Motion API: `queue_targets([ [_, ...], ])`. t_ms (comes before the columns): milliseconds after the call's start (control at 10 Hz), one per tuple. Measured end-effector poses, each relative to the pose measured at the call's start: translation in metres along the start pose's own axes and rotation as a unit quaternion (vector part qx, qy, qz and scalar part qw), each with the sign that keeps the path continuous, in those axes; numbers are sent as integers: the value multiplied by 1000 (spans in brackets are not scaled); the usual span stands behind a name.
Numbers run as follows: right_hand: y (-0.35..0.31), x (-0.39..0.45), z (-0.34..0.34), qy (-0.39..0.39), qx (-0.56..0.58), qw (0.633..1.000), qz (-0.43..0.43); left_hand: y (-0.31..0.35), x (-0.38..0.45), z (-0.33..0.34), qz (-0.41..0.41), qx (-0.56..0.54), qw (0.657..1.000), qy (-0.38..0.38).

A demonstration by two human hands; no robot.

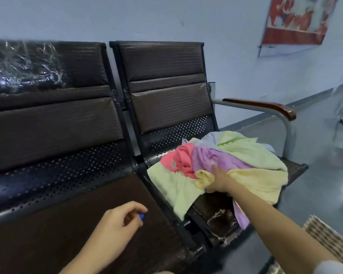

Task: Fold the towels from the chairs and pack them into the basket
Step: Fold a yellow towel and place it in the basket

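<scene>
A heap of towels lies on the right chair's seat (293,167): a pale green towel (249,151) on top, a purple towel (206,157), a pink towel (180,157), a yellow towel (259,180) and a light green towel (174,186) hanging over the front edge. My right hand (218,180) reaches into the heap and grips a fold of the yellow towel beside the purple one. My left hand (117,224) hovers over the left chair's seat (67,224), fingers loosely curled, holding nothing. A corner of the woven basket (329,240) shows at the lower right.
Two dark padded chairs stand joined side by side against a pale wall. A wooden armrest (265,106) on a metal tube bounds the right chair. Shiny grey floor (325,175) lies to the right. A red poster (299,20) hangs on the wall.
</scene>
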State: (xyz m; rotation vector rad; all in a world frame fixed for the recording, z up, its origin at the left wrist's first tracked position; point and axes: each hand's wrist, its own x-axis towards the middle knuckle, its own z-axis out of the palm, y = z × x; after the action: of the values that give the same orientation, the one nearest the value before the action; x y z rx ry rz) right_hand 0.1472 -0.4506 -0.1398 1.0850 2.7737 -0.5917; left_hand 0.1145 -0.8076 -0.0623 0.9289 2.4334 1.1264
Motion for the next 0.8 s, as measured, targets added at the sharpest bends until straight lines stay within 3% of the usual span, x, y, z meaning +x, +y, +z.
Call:
queue_targets([
  [100, 0, -8, 15, 37, -81, 996, -15, -25, -12, -16, -74, -30, 996, 27],
  [200, -7, -17, 25, 194, -147, 965, -99, -45, -14, -26, -104, 5, 995, -5],
  [300, -15, -27, 12, 182, -11, 983, -28, -51, -15, -33, -119, 1, 993, -4],
  [400, -25, -21, -30, 167, 263, 948, 63, -61, -12, -44, -124, -17, 992, -7],
  [500, -43, -7, -112, 205, 426, 880, 51, -70, -11, -49, -132, -40, 990, 11],
  [700, -139, -87, -283, 239, 619, 732, -155, -71, -7, -47, -166, -56, 984, -19],
  [800, -168, -121, -334, 311, 562, 742, -191, -67, -8, -44, -170, -60, 983, -33],
])
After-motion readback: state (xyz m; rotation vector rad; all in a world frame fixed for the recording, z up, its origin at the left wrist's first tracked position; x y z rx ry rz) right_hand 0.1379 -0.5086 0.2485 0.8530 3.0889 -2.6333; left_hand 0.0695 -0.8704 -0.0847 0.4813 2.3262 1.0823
